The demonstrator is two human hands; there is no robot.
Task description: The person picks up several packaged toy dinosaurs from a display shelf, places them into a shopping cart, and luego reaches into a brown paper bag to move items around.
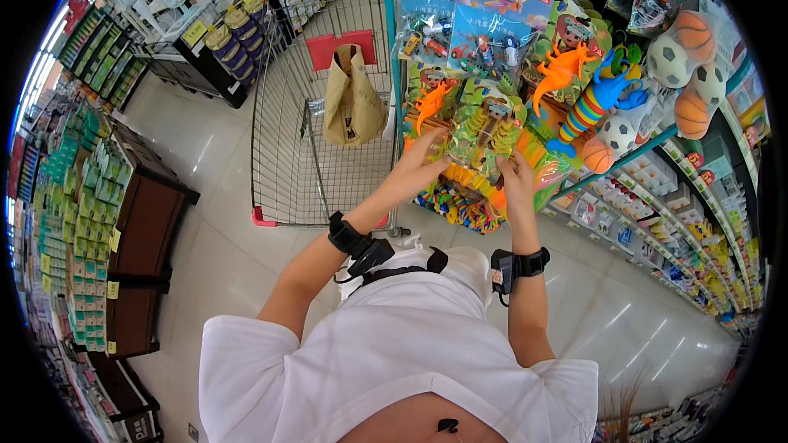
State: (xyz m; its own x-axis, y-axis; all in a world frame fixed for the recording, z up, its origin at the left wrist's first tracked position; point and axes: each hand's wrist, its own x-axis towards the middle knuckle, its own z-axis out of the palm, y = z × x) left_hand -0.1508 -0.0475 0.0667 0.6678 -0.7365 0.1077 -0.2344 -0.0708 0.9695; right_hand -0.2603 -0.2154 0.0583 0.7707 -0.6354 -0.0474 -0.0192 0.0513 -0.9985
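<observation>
In front of me a green cartoon-printed toy packet (486,126) with yellow-green toy pieces inside lies against a hanging toy display. My right hand (518,175) pinches its lower right corner, thumb on the front. At its lower left edge is my left hand (425,163), thumb and fingers apart; whether it grips the packet is hidden. Just beyond the left fingers hangs an orange dinosaur toy (432,104). A larger orange dinosaur (563,74) hangs to the upper right, beside a striped blue-clawed lobster toy (591,111).
A wire shopping cart (283,197) stands left of the display, with a tan bag (352,104) in it. Blue toy-vehicle packets (492,24) hang above. Netted toy balls (671,61) hang at right, near stocked shelves (671,215). Brown display stands (148,215) line the left.
</observation>
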